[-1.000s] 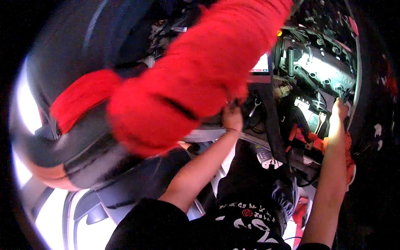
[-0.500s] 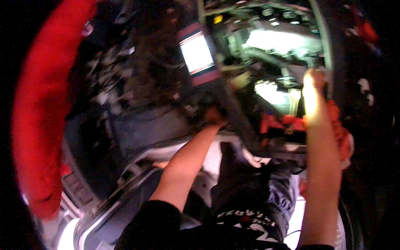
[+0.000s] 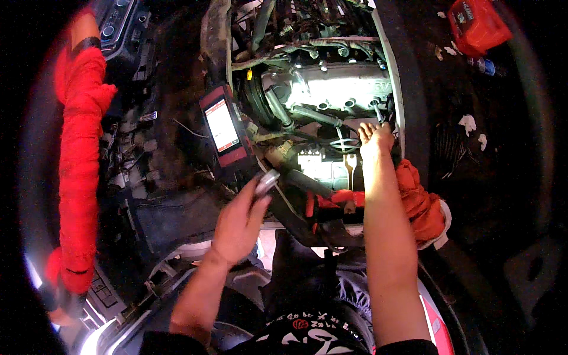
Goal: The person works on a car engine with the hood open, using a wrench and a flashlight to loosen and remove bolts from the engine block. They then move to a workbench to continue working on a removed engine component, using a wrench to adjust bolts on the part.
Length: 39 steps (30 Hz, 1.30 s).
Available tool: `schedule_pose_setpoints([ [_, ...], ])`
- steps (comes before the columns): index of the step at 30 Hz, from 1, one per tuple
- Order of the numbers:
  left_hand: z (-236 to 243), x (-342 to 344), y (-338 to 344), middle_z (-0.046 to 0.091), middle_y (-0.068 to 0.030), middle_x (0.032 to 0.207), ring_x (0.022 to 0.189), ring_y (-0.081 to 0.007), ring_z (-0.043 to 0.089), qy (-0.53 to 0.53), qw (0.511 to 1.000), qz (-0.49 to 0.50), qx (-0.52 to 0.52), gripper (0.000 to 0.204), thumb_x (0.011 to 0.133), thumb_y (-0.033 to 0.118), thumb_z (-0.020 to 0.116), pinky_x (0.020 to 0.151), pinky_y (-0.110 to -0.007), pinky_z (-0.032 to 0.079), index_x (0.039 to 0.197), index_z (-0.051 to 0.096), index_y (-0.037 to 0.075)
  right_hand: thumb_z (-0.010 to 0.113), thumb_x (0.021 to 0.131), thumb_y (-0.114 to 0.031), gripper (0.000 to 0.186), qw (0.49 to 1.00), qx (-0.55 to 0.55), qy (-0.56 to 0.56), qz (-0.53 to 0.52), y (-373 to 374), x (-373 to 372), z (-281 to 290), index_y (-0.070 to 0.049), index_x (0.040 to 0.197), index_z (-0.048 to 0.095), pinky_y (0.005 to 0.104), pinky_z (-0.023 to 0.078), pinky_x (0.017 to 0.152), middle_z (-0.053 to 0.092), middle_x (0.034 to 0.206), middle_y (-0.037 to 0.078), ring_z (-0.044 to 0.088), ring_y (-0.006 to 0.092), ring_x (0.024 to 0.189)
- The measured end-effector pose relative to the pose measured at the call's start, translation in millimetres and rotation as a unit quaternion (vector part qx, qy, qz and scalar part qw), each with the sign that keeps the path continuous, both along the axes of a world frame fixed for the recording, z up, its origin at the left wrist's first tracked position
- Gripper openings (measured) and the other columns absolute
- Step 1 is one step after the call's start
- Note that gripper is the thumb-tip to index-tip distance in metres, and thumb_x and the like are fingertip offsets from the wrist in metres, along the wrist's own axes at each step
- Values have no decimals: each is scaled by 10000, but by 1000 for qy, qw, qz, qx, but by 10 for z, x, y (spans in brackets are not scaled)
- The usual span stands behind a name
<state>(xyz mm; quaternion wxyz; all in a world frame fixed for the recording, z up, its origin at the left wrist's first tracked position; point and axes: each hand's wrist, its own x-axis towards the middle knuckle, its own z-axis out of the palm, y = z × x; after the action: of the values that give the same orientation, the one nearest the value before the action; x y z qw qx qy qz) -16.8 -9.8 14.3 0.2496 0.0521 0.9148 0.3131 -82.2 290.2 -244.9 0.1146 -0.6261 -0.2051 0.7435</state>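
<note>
My right hand (image 3: 377, 141) reaches over the open engine bay, its fingers on a shiny metal rod (image 3: 378, 111). That rod stands in the rightmost round hole along the near edge of the silver engine cover (image 3: 331, 89). Held in my left hand (image 3: 239, 222) is a short silver metal cylinder (image 3: 268, 182), with the fingers partly hidden behind it. This hand is in the air by the near left corner of the bay. Just beyond it, a red-framed handheld screen device (image 3: 220, 131) leans on the bay's left edge, its screen lit.
An open-ended wrench (image 3: 351, 168) lies at the bay's near side. Red cloth (image 3: 417, 201) bunches at the near right corner. A red container (image 3: 478, 26) and crumpled white scraps (image 3: 467, 123) are at far right. A red fuzzy-covered bar (image 3: 80, 171) runs along the left.
My left hand has come up from the bay's near left edge, and the silver cylinder now shows in it. My right hand stays at the engine's right end. The view has shifted and sharpened.
</note>
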Motion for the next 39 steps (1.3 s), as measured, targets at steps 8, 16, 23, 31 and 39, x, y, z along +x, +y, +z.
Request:
schedule_pose_setpoints([
  [8, -1048, -1435, 2192, 689, -238, 975, 893, -414, 677, 19, 868, -478, -128, 303, 937, 208, 475, 788, -495, 535, 1131, 573, -3, 439, 994, -499, 507, 999, 23, 41, -1, -54, 33, 66, -76, 1249, 551, 355, 524, 802, 630, 1161, 92, 637, 211, 940],
  [16, -1767, -1278, 2282, 687, -207, 838, 771, -409, 681, 51, 914, -394, -88, 231, 896, 194, 517, 682, -504, 546, 1070, 561, 48, 350, 1013, -495, 544, 995, -12, 90, -50, -84, 16, 209, -36, 1215, 559, 434, 519, 873, 615, 1180, 133, 620, 289, 1026],
  [23, -1855, -1408, 2378, 688, -220, 858, 828, -413, 676, 7, 893, -442, -88, 265, 878, 187, 539, 713, -497, 538, 1096, 568, 39, 330, 1038, -433, 513, 996, 38, 62, -49, -118, 14, 211, -8, 1220, 552, 412, 524, 887, 627, 1175, 136, 627, 294, 1034],
  [31, -1736, -1418, 2570, 709, -198, 953, 906, -376, 691, -15, 868, -468, -164, 247, 867, 193, 562, 772, -470, 554, 1028, 683, 50, 439, 1013, -359, 393, 993, 18, 113, 30, -92, 133, -99, -37, 1197, 567, 395, 532, 843, 636, 1109, 111, 626, 254, 969],
  [39, -1669, -1486, 2931, 730, -89, 1056, 991, -270, 696, 1, 795, -544, -269, 218, 849, 204, 611, 815, -395, 555, 990, 764, 138, 525, 969, -280, 318, 984, -18, 173, 27, -62, 105, -345, -90, 1222, 554, 386, 517, 856, 617, 1116, 70, 604, 207, 978],
])
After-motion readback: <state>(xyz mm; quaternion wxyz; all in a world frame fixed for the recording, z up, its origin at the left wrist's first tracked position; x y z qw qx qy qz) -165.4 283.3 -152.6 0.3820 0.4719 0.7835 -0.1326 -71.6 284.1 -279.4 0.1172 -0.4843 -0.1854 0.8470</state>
